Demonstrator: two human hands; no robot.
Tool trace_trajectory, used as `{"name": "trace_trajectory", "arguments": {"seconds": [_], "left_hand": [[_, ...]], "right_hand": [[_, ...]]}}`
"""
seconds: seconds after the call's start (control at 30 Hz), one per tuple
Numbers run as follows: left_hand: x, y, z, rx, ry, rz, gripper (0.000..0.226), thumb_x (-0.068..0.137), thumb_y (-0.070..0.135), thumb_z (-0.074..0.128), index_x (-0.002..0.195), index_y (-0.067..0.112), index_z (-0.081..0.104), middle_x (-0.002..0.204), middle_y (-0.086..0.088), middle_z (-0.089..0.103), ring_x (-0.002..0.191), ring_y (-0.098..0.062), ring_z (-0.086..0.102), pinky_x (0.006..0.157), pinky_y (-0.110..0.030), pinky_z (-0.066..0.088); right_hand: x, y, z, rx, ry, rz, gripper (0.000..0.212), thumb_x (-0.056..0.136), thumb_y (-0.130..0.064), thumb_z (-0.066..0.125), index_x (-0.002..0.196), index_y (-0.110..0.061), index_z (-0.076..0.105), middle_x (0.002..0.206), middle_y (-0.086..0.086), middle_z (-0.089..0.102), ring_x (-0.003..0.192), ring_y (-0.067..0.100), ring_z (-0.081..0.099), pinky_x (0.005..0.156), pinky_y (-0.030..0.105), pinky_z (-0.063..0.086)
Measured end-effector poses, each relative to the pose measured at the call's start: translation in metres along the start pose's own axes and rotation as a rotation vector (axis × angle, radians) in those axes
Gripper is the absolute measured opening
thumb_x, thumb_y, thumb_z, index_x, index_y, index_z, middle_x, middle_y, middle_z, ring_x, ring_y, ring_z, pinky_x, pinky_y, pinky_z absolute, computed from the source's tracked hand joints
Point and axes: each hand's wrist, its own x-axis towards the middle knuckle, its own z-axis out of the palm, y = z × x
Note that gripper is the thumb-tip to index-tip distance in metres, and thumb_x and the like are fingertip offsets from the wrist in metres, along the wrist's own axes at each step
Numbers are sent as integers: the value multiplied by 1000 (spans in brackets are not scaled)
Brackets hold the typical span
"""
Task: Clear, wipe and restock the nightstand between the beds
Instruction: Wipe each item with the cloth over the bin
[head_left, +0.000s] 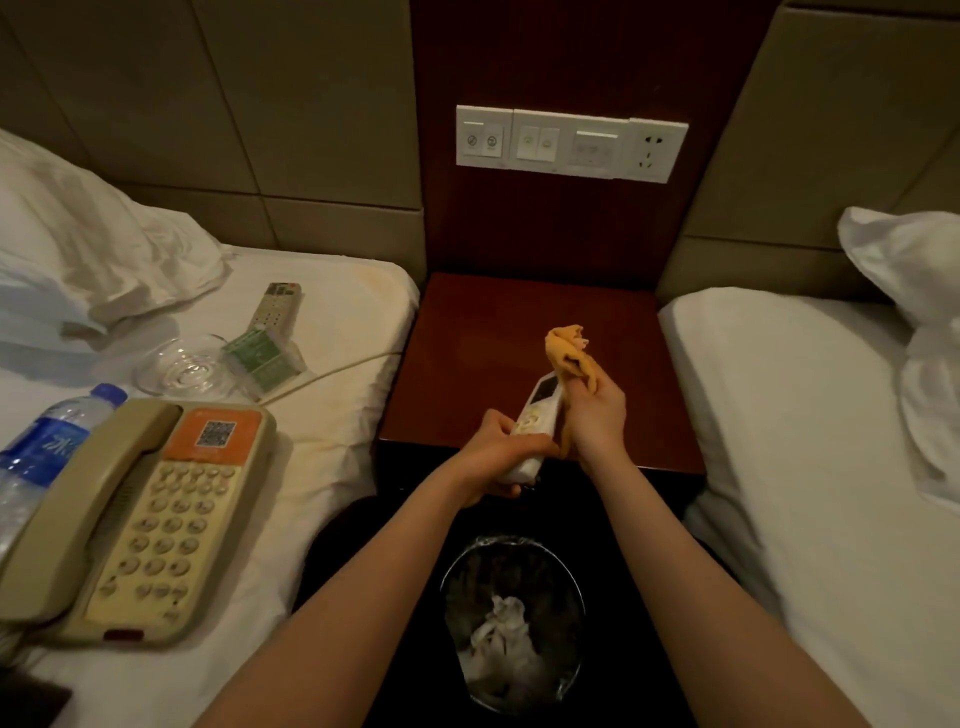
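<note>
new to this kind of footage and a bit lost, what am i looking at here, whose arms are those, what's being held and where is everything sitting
There is no machine here. The single picture comes from a camera worn on a person's head, looking forward and down, so the two arms are that person's own. The left hand grips a white remote control. The right hand holds a yellow cloth against it, apparently wiping it. Below the hands is the dark wooden nightstand between two beds. On the left bed lie a beige telephone, a water bottle, a glass dish, a second remote and a green packet. A lined waste bin stands on the floor in front.
</note>
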Motion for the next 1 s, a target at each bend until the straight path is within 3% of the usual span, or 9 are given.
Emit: {"name": "trace_trajectory", "arguments": {"seconds": [0.07, 0.2, 0.27, 0.33, 0.47, 0.57, 0.8, 0.93, 1.0], "left_hand": [[-6, -11, 13, -51, -27, -28, 40, 80, 28, 70, 93, 22, 33, 103, -7, 51, 64, -13, 56, 43, -22, 41], [-13, -35, 32, -122, -58, -48, 42, 84, 19, 64, 111, 19, 32, 105, -11, 52, 63, -13, 54, 41, -21, 40], [-14, -47, 36, -106, -46, -34, 50, 83, 17, 64, 123, 15, 33, 104, -11, 54, 65, -13, 56, 43, -22, 43], [-14, -57, 39, -57, -51, -27, 58, 80, 18, 68, 127, 11, 35, 104, -11, 57, 68, -15, 60, 47, -24, 47], [-17, -73, 43, -138, -120, -19, 35, 85, 11, 65, 116, 9, 49, 87, -9, 61, 69, -18, 61, 59, -30, 51], [-23, -75, 48, -479, -231, -24, 20, 95, 21, 49, 108, 10, 60, 92, -11, 64, 83, -23, 63, 79, -39, 49], [-23, -67, 63, -689, -161, -63, 46, 101, 45, 23, 116, 13, 52, 88, -7, 61, 80, -18, 59, 64, -32, 48], [-18, -68, 65, -748, -54, -44, 51, 96, 56, 30, 98, 17, 62, 86, -4, 65, 79, -17, 62, 68, -31, 50], [-14, -67, 62, -768, 21, -63, 49, 96, 55, 32, 87, 17, 61, 78, -3, 64, 69, -15, 61, 59, -29, 50]], "right_hand": [[-11, 3, -12, 30, 12, 41, 32, 98, -14, 43, 125, -19, 58, 82, -4, 61, 64, 11, 50, 63, 27, 40], [-46, 20, -15, 89, -82, 133, 33, 97, -16, 45, 127, -17, 57, 112, 2, 65, 99, 19, 61, 91, 38, 50], [-65, 32, -14, 122, -123, 180, 35, 96, -15, 46, 129, -16, 57, 115, 6, 65, 103, 23, 63, 95, 43, 51], [-79, 43, -15, 122, -148, 207, 36, 97, -14, 45, 132, -15, 55, 121, 7, 63, 102, 19, 61, 91, 36, 52], [-94, 54, -23, 156, -204, 272, 34, 97, -11, 44, 129, -13, 57, 113, 5, 64, 91, 12, 59, 70, 17, 49], [-101, 58, -26, 224, -188, 288, 22, 97, -15, 48, 109, -16, 66, 98, 3, 67, 95, 21, 64, 72, 22, 51], [-109, 57, -20, 233, -105, 276, 35, 96, -17, 49, 129, -11, 57, 121, 8, 63, 108, 23, 61, 82, 26, 51], [-109, 63, -12, 146, -87, 238, 29, 96, -20, 50, 119, -11, 64, 107, 4, 67, 95, 18, 64, 77, 27, 50], [-113, 66, -10, 119, -76, 218, 25, 96, -18, 49, 112, -12, 66, 96, 1, 67, 82, 11, 62, 69, 24, 48]]}}
